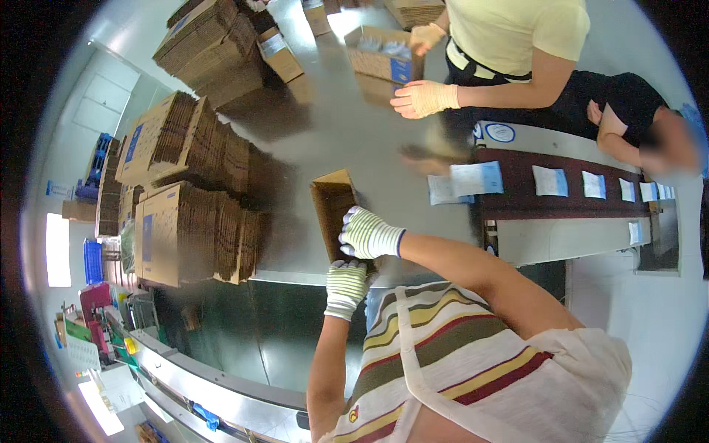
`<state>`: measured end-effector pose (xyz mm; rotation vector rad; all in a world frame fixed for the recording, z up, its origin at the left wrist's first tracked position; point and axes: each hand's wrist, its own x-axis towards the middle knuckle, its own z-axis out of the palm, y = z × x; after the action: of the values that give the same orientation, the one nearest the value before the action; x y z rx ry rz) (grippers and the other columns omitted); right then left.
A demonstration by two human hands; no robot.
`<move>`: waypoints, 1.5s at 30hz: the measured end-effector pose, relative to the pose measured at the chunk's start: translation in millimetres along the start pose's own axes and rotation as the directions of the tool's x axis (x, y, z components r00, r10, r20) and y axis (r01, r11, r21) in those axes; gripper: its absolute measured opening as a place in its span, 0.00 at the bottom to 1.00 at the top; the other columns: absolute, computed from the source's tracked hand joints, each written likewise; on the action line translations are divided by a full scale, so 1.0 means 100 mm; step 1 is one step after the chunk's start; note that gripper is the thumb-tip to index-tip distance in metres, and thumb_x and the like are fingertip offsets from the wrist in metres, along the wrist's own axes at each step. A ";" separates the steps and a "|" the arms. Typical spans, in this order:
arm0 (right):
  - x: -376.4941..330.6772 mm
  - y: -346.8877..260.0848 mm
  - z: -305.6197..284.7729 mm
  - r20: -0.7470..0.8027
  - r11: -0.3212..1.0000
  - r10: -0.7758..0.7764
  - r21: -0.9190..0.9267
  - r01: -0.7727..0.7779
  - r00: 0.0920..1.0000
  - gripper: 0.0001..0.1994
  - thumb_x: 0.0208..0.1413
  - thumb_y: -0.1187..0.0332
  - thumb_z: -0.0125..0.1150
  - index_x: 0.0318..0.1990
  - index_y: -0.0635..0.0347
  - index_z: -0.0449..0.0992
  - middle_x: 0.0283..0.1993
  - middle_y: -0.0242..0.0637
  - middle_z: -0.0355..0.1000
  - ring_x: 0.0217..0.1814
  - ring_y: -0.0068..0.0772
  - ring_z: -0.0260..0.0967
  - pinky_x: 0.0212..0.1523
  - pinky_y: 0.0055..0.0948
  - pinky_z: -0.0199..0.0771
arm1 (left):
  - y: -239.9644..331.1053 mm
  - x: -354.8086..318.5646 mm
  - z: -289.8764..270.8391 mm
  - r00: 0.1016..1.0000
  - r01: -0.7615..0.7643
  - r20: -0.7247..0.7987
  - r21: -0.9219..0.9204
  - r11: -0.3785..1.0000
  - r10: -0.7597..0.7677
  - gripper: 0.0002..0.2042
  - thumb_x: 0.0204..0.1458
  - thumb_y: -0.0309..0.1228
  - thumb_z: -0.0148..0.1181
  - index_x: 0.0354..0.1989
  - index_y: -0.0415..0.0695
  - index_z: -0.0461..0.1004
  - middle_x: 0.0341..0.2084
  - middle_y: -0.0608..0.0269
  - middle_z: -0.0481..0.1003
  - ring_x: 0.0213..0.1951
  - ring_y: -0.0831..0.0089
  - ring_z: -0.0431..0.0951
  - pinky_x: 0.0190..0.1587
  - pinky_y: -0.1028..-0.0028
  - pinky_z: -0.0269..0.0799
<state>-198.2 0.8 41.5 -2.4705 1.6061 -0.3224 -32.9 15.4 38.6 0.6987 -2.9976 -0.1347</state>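
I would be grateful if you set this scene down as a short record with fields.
Left hand: gloved, at the near end of the open carton
Right hand: gloved, at the carton's right side
Surface: grey table
Left side: stacked flattened cartons
Right side: dark belt carrying white-and-blue packets
Across: co-worker's gloved hand near a filled box

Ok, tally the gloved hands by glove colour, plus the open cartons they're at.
Green-striped: left hand, right hand = 2
Cream: co-worker's upper hand, co-worker's lower hand = 2
Open cartons: near carton, far carton = 2
Total = 6
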 end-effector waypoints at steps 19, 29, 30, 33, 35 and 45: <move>-1.34 0.45 -0.09 -0.121 0.585 0.699 0.665 -0.465 0.705 0.14 0.53 0.59 0.55 0.37 0.60 0.76 0.35 0.49 0.74 0.37 0.48 0.72 0.40 0.40 0.71 | 0.03 0.03 -0.09 1.000 -0.025 -0.008 -0.043 0.999 0.025 0.15 0.43 0.44 0.57 0.23 0.43 0.74 0.22 0.57 0.74 0.26 0.59 0.74 0.37 0.63 0.67; -3.31 2.09 -0.90 -0.019 0.287 0.946 -0.423 -0.859 0.325 0.15 0.45 0.69 0.55 0.43 0.56 0.73 0.47 0.42 0.71 0.52 0.45 0.66 0.48 0.45 0.66 | 0.03 0.02 -0.10 0.999 -0.025 0.028 -0.036 0.999 0.026 0.14 0.44 0.44 0.55 0.22 0.44 0.73 0.21 0.59 0.74 0.26 0.61 0.74 0.38 0.63 0.66; -3.58 2.20 -0.92 -0.035 0.216 0.961 -0.521 -0.826 0.274 0.16 0.46 0.69 0.54 0.46 0.56 0.72 0.50 0.41 0.69 0.52 0.44 0.65 0.49 0.46 0.66 | 0.02 0.05 -0.08 0.999 -0.031 0.035 -0.037 0.999 0.032 0.14 0.44 0.44 0.55 0.22 0.44 0.73 0.22 0.59 0.74 0.26 0.61 0.74 0.39 0.63 0.66; -3.90 2.35 -0.94 0.049 0.247 0.965 -0.492 -0.835 0.257 0.20 0.48 0.73 0.52 0.52 0.56 0.65 0.56 0.44 0.64 0.61 0.43 0.59 0.57 0.45 0.59 | 0.03 0.04 -0.08 0.999 -0.022 0.031 -0.039 0.999 0.024 0.15 0.45 0.44 0.55 0.23 0.44 0.74 0.23 0.58 0.74 0.27 0.61 0.75 0.39 0.64 0.66; -3.88 2.36 -0.87 0.121 0.315 0.947 -0.531 -0.787 0.298 0.24 0.47 0.71 0.56 0.54 0.55 0.64 0.57 0.44 0.63 0.62 0.43 0.57 0.58 0.45 0.57 | 0.04 0.05 -0.11 0.999 -0.015 0.038 -0.047 0.999 0.017 0.14 0.45 0.44 0.55 0.23 0.44 0.73 0.22 0.58 0.74 0.26 0.60 0.74 0.39 0.64 0.66; -2.66 2.40 -0.59 0.346 0.798 0.595 -0.142 -0.586 0.726 0.18 0.37 0.69 0.63 0.41 0.57 0.74 0.44 0.46 0.70 0.48 0.49 0.67 0.49 0.44 0.67 | 0.02 0.07 -0.08 1.000 -0.022 0.005 -0.061 0.998 0.023 0.13 0.44 0.44 0.56 0.22 0.46 0.72 0.20 0.60 0.73 0.25 0.62 0.74 0.38 0.65 0.66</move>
<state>-530.0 146.1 12.5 -1.7277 2.0842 0.2542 -39.4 13.5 46.6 0.6596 -2.9915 -0.2270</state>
